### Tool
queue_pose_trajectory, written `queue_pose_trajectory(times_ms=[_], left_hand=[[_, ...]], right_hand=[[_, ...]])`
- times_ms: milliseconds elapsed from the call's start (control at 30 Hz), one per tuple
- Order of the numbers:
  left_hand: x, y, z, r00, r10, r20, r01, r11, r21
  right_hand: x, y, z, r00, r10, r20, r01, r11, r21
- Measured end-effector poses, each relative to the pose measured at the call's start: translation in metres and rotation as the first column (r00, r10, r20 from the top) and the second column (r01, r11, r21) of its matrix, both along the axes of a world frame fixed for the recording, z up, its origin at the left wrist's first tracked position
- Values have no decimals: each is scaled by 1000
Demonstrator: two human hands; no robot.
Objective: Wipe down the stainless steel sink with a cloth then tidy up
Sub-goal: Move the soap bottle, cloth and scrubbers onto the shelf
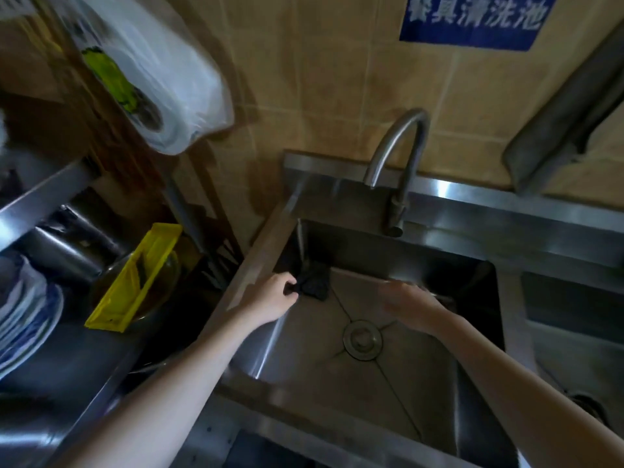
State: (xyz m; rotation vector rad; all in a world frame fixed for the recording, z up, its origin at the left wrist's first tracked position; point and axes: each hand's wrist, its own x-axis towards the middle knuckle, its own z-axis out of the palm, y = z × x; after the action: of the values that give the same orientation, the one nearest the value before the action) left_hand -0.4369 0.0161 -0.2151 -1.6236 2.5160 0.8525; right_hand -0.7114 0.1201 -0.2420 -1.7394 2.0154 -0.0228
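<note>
- The cloth [314,282], dark and bunched, lies in the far left corner of the sink [388,383], on the basin floor where the back and left walls meet
- My left hand [270,295] reaches over the sink's left rim, and its fingers are curled round the near edge of the cloth, pinching it
- My right hand [408,305] hovers over the right half of the basin, apart from the cloth; it is blurred, yet the fingers reach forward uncurled and I see nothing in them
- The drain [362,339] sits in the middle of the basin floor, between my two forearms
- The tap [398,157] arches over the back rim, its spout pointing down at the ledge behind the basin
- A second basin [574,298] lies to the right, past a steel divider
- On the counter to the left a yellow tray [135,275] leans tilted over a glass bowl [169,268], with blue and white plates [23,315] stacked further left
- A plastic bag [152,72] hangs above that counter
- A blue sign [476,18] is fixed to the tiled wall [320,79] behind the tap
</note>
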Motion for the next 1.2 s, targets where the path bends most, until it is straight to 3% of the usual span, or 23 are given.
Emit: queue_pose_trajectory(times_ms=[233, 433, 900, 1067, 1200], left_hand=[[-53, -18, -72, 998, -23, 55, 19, 998, 60], [-78, -34, -130, 995, 10, 97, -20, 994, 109], [-113, -92, -203, 936, -28, 351, 0, 997, 80], [-125, -106, -226, 892, -61, 448, 58, 998, 20], [-139, -117, -245, 901, -33, 434, 45, 999, -18]], right_hand=[[-52, 5, -52, 989, 78, -128, -68, 994, 83], [-78, -3, -92, 988, 112, -103, -95, 983, 159], [-100, -17, -164, 999, -51, -1, 50, 976, 213], [-95, -28, -184, 993, -115, 34, 108, 982, 155], [-88, -36, -202, 988, -140, 62, 132, 984, 117]])
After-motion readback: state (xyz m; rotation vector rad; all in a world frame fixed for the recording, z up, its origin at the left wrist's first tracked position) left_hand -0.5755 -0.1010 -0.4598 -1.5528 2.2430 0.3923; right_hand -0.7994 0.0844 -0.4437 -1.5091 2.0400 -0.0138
